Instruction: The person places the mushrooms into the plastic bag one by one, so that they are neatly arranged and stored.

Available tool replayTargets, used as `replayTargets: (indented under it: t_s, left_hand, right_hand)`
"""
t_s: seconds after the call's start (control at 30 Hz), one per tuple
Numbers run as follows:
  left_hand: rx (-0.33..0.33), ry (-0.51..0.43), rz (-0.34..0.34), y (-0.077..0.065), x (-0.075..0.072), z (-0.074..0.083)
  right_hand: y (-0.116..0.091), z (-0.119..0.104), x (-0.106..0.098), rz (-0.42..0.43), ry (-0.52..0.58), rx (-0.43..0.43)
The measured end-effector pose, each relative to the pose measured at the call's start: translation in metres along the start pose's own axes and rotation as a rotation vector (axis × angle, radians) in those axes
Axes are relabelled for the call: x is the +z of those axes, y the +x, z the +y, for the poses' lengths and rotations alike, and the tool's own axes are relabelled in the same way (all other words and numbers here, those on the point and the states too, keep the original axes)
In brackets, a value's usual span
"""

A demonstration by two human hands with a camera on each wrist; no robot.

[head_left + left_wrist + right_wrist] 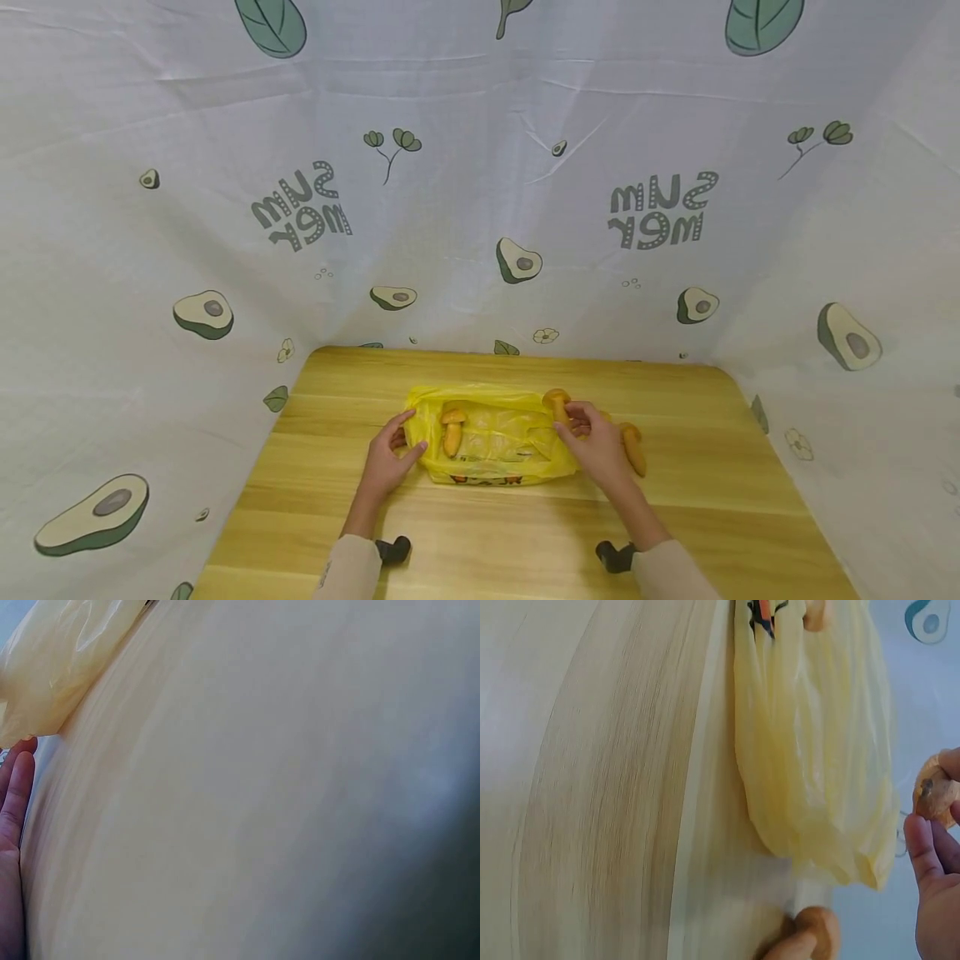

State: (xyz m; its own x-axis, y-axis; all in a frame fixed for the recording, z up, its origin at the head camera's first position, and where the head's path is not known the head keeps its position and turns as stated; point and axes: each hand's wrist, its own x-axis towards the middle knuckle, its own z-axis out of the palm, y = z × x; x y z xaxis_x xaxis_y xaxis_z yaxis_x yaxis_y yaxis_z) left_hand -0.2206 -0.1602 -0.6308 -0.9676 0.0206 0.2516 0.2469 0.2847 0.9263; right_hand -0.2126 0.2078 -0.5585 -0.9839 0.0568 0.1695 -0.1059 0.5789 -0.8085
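A yellow plastic bag (498,477) lies spread on the table with its opening facing up. Inside its left part rests one orange-brown mushroom (452,432). My left hand (387,462) holds the bag's left edge between thumb and fingers; in the left wrist view its fingertips are right at the yellow plastic (56,667). The right hand (600,446) pinches another mushroom (557,402) by its stem, cap pointing away, above the bag's right end. Its stem end shows between thumb and fingers in the right wrist view.
To the right of my right hand a further mushroom (633,450) lies on the wooden table (495,533), with a bit of orange showing behind the hand. Dark wrist-worn pieces (617,557) sit by both sleeves. A white printed curtain (480,208) encloses the table's back and sides.
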Motion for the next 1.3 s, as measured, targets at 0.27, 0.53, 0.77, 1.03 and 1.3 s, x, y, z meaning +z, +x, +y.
replayTargets:
  t_s: [0.27,0.53,0.77,1.03,1.3]
  left_hand:
    - [0.013,0.023,-0.010,0.004,-0.002,-0.022]
    - [-0.014,0.018,-0.043,0.004,-0.006,-0.021]
    - [-0.016,0.016,-0.043,0.005,-0.007,-0.023]
    - [-0.011,0.019,-0.048,0.004,-0.006,-0.022]
    - [-0.027,0.008,-0.049,0.004,-0.004,-0.023]
  right_hand:
    - [0.003,-0.007,0.031,-0.013,0.068,-0.026]
    - [0.006,-0.016,0.057,-0.041,0.107,-0.051]
    - [0.005,-0.027,0.079,-0.069,0.117,-0.061]
    - [0.000,-0.030,0.099,-0.112,0.105,-0.058]
    - [-0.001,-0.029,0.114,-0.131,0.095,-0.007]
